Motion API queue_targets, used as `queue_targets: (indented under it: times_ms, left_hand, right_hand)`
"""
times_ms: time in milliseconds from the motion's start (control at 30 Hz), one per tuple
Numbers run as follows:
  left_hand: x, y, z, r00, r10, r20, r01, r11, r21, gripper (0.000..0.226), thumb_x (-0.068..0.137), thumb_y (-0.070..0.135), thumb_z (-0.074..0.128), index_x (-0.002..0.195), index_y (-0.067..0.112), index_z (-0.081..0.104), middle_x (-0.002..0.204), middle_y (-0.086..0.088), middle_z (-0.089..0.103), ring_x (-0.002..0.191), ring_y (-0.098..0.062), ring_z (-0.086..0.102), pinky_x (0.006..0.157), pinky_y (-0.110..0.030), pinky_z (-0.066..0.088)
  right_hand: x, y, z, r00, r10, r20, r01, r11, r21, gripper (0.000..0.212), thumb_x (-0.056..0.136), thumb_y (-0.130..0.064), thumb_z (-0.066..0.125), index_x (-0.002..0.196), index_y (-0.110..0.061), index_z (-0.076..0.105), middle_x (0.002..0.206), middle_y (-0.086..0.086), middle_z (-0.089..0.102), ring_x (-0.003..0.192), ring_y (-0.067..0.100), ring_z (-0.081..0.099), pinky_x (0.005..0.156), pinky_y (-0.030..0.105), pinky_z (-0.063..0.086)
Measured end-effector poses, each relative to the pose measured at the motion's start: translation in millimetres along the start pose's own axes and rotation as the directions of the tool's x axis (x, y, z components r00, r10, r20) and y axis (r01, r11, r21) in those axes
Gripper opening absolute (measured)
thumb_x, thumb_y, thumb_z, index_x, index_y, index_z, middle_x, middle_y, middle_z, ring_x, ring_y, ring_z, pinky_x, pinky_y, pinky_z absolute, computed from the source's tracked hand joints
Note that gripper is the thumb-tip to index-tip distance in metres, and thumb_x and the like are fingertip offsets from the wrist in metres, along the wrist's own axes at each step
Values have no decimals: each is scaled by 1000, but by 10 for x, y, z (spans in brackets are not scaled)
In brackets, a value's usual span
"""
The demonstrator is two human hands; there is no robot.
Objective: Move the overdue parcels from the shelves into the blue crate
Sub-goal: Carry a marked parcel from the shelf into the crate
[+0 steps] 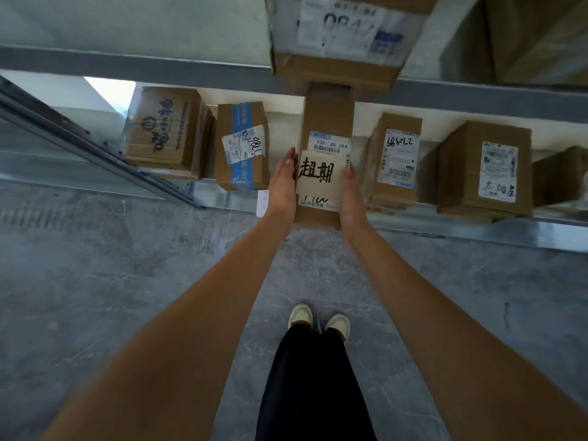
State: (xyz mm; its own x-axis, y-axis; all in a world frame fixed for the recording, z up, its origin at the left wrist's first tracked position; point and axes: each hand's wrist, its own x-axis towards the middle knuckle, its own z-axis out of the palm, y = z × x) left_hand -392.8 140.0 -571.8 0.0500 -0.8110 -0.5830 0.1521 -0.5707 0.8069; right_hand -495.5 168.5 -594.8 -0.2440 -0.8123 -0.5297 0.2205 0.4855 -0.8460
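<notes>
At the lower shelf (413, 224), the parcel (327, 122) sits between left hand (284, 186) and right hand (351, 195), flat-fingered grip pressing its sides

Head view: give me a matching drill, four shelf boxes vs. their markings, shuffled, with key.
Boxes:
1. held box
2. far-left box
3. box left of hands
4. far-right box

Markings:
A. blue tape strip down its face
B. tan note with bold black characters
C. white label only, handwriting at its near end
D. dark printed logo on bare cardboard

Pairs: 1-B, 2-D, 3-A, 4-C

The left hand and right hand press the held box from either side.
</notes>
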Motion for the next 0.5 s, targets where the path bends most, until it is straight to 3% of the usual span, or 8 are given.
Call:
queue_targets:
  times_ms: [100, 200, 300, 400, 500]
  left_hand:
    - [-381, 89, 28, 999, -39, 1, 39, 998, 47, 42, 102, 38, 34, 133, 21, 56, 118, -9, 69, 107, -26, 66, 95, -47, 53]
    - [-803, 123, 90, 999, -32, 13, 31, 998, 58, 42, 103, 36, 32, 135, 22, 55, 118, -8, 69, 106, -25, 66, 92, -44, 54]
    - [-1082, 101, 121, 997, -75, 32, 73, 995, 66, 44, 101, 40, 34, 132, 22, 58, 115, -7, 70, 104, -26, 68, 94, -48, 53]
    - [-1261, 88, 158, 993, -103, 65, 96, 990, 103, 46, 99, 43, 36, 129, 19, 62, 112, -9, 72, 102, -28, 69, 92, -50, 54]
    - [-1454, 78, 261, 985, -82, 149, 61, 988, 145, 47, 101, 42, 34, 129, 16, 61, 115, -11, 70, 105, -29, 67, 93, -50, 53]
  right_hand:
    - [-395, -121, -80, 998, 46, -37, -47, 998, -29, 55, 97, -55, 30, 138, -22, 48, 122, 5, 65, 109, 21, 65, 96, 47, 52]
    - [-802, -302, -179, 994, 57, -94, -60, 998, -34, 47, 103, -45, 30, 134, -18, 52, 121, 9, 66, 106, 25, 65, 94, 49, 52]
    - [-1136, -443, -313, 988, 53, -144, -60, 997, -43, 40, 105, -37, 30, 127, -16, 56, 114, 8, 67, 95, 20, 66, 85, 38, 56]
    - [-1354, -487, -433, 980, 33, -196, -45, 998, -54, 38, 105, -31, 30, 124, -13, 58, 102, 2, 65, 82, 10, 63, 62, 14, 52]
    - [-1583, -470, -578, 963, 7, -270, -9, 1000, -7, 36, 105, -26, 32, 129, -13, 56, 108, 4, 64, 88, 13, 64, 64, 16, 51]
